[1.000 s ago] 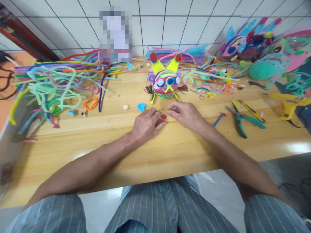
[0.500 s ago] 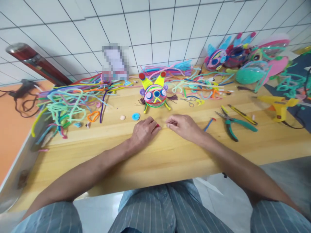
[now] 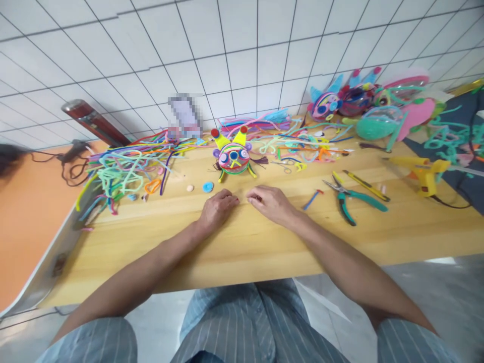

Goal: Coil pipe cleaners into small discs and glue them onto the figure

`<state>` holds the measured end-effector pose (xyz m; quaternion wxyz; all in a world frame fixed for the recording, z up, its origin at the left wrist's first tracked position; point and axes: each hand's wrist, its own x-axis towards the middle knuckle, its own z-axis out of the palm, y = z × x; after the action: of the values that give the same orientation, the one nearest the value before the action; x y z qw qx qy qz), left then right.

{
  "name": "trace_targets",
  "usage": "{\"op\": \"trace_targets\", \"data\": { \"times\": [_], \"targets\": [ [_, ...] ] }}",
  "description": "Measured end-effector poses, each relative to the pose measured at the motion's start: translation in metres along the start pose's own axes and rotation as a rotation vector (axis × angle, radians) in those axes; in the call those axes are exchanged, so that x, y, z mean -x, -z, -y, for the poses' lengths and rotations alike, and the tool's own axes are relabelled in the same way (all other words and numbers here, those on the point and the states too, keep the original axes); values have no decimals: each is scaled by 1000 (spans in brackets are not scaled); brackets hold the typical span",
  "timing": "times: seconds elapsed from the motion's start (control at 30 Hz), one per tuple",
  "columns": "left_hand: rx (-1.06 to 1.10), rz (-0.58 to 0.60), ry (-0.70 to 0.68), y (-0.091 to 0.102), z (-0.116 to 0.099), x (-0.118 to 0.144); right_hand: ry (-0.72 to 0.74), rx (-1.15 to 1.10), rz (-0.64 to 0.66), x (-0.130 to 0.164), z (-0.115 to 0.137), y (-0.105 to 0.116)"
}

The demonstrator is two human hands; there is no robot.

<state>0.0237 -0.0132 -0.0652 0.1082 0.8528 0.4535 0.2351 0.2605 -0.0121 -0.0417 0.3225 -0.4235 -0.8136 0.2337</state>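
Both hands are resting knuckles-up on the wooden table (image 3: pixel 245 242), just in front of the little round craft creature (image 3: pixel 233 157), which is my landmark here. The left hand (image 3: pixel 216 210) is lying palm down with the fingers curled loosely, and I can't tell if anything is tucked under it. The right hand (image 3: pixel 270 203) is sitting just beside it with its fingers bent inward, fingertips pinching together around what's looking like a tiny reddish bit, but it's too small to say for sure. The two hands are nearly touching at the fingertips.

Between the hands and the creature there's only a thin strip of bare wood. Just left of the creature's feet, a blue coil (image 3: pixel 207 187) and a small pink blob (image 3: pixel 190 188) are lying flat. Further left of the creature, a big tangle of pipe cleaners (image 3: pixel 124 166) is spilling toward the table's left edge. Right of the creature, a short blue stick (image 3: pixel 312 198) is lying near the right wrist, then green-handled pliers (image 3: pixel 346 199), a yellow knife (image 3: pixel 366 185) and a yellow glue gun (image 3: pixel 423 174) way out right. Behind and right of the creature, more finished creatures (image 3: pixel 363 106) are piling up against the tiled wall.

The widest open room is nearer the person than the creature: bare wood is running under both forearms right to the near edge.
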Motion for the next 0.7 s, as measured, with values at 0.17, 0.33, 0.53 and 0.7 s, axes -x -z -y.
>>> {"op": "trace_targets", "data": {
  "times": [0.17, 0.33, 0.53, 0.7],
  "targets": [
    [-45, -11, -16, 1, -1, 2, 9, 9, -53, -3, -8, -2],
    [-51, -12, -41, -1, 1, 1, -14, -10, -79, -5, -19, -6],
    [-31, -9, -45, -6, 7, 1, -40, -16, -75, -6, -27, -8],
    [-26, 20, -59, -8, 11, 0, -35, -2, -58, -4, -27, -7]
  ]
}}
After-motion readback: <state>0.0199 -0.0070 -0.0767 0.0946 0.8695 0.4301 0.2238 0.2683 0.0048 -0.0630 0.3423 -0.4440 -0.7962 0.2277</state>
